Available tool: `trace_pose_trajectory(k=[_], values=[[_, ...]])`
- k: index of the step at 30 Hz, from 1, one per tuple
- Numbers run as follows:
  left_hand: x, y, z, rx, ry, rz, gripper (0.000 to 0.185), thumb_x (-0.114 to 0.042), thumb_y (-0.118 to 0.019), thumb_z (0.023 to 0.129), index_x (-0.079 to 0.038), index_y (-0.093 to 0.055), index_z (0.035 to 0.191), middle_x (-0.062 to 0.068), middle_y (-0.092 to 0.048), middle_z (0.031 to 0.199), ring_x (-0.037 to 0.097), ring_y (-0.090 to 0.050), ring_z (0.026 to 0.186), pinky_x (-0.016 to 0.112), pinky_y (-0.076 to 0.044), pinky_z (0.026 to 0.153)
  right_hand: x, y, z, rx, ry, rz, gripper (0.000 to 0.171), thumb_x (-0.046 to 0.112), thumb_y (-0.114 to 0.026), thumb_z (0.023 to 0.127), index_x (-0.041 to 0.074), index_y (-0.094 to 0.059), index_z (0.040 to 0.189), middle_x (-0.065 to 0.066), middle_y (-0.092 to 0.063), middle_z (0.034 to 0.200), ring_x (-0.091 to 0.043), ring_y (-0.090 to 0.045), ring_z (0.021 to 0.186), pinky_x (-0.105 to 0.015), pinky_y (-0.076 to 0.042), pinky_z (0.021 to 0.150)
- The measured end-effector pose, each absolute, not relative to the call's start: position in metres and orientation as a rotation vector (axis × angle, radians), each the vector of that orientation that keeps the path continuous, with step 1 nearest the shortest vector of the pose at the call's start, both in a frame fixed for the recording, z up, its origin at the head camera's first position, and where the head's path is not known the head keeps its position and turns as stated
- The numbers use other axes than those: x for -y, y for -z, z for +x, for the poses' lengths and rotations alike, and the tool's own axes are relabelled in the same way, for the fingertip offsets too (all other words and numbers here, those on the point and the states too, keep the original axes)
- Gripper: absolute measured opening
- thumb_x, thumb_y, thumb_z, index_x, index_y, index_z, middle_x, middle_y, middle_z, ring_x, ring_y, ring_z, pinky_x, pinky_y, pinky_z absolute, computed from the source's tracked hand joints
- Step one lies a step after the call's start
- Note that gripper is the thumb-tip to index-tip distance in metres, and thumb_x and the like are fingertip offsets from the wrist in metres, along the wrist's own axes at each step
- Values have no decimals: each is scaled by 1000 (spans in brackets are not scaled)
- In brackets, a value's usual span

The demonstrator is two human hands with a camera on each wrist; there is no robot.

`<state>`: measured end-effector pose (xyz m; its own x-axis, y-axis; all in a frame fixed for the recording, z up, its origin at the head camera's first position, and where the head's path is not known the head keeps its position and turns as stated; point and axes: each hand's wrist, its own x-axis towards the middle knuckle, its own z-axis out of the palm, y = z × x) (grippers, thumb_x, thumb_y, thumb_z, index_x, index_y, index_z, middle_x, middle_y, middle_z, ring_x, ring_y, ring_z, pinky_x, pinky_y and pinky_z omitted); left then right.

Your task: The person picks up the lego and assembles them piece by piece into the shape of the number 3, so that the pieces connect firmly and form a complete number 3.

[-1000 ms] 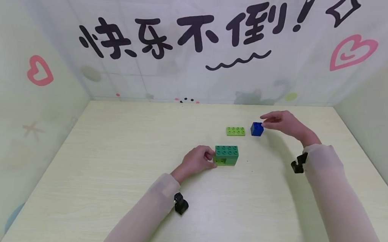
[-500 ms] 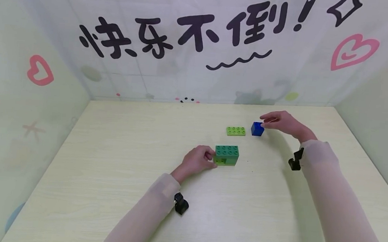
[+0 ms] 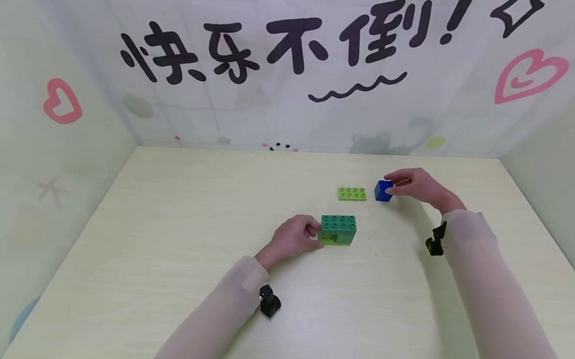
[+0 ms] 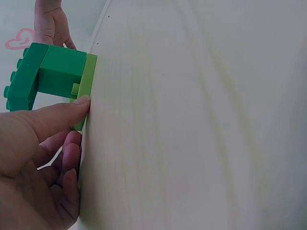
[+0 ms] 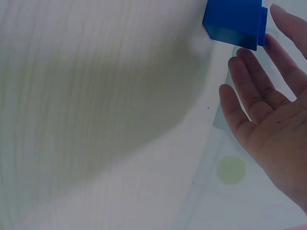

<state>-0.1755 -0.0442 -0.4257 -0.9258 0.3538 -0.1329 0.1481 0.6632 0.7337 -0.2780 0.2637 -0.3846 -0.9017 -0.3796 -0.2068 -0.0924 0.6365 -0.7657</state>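
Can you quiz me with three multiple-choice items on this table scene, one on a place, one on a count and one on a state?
1. Where is the flat lime plate?
A. just left of the blue block
B. on top of the green stack
C. at the table's near edge

2. How many studs show on top of the green stack?
A. four
B. eight
C. twelve

3. What is the left hand doing?
A. lying flat and idle on the table
B. lifting the stack in the air
C. holding the stack's left end, thumb on its lime base

Answers: 1 A, the head view shows the plate beside the blue block, which the right hand touches. 2 B, two rows of four show. 3 C, the left wrist view shows the thumb pressed to the base, with the stack on the table.
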Motion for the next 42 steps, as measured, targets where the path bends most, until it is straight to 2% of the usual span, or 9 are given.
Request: trace_pose_trajectory(k=[15, 31, 42], values=[[42, 426, -174, -2626, -1116, 396, 33, -15, -76, 75, -6, -66, 105, -2, -58, 85, 12, -50, 76, 24, -40, 67, -258, 390, -279, -2482, 1152, -355, 53, 16, -65, 86, -3, -45, 131, -26, -44, 128, -37, -44, 112, -48, -35, 94], [43, 425, -175, -2621, -1114, 392, 33, -15, -76, 75, -6, -66, 105, -1, -58, 85, 12, -50, 76, 24, -39, 67, -258, 398, -281, -2503, 1193, -334, 52, 11, -66, 84, -3, -46, 130, -26, -44, 127, -37, -44, 111, -47, -35, 94], [45, 426, -180, -2614, -1105, 391, 32, -16, -76, 75, -7, -66, 105, -2, -57, 85, 12, -49, 76, 24, -39, 67, -254, 396, -281, -2538, 1166, -315, 51, 12, -66, 85, -3, -47, 129, -27, -44, 127, -38, -44, 111, -48, -34, 95]])
